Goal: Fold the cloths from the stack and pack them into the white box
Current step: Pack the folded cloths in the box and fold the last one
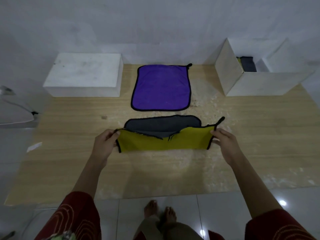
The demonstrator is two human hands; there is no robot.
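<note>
White wall backed the wood-grain surface [69, 153]. My left hand [103, 144] and right hand [225, 142] each pinched, fingers clenched, an end of the black-edged yellow-and-grey cloth [162, 144], its yellow half lifted over the grey. Just beyond lay the flat purple square cloth [161, 87]. Far right stood the open white box [259, 84] holding a folded grey cloth [248, 64]; far left, a closed white block [83, 73].

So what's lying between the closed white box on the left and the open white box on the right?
A square purple cloth with black trim, spread flat on the wooden board, bare wood either side; the head view shows it.
</note>
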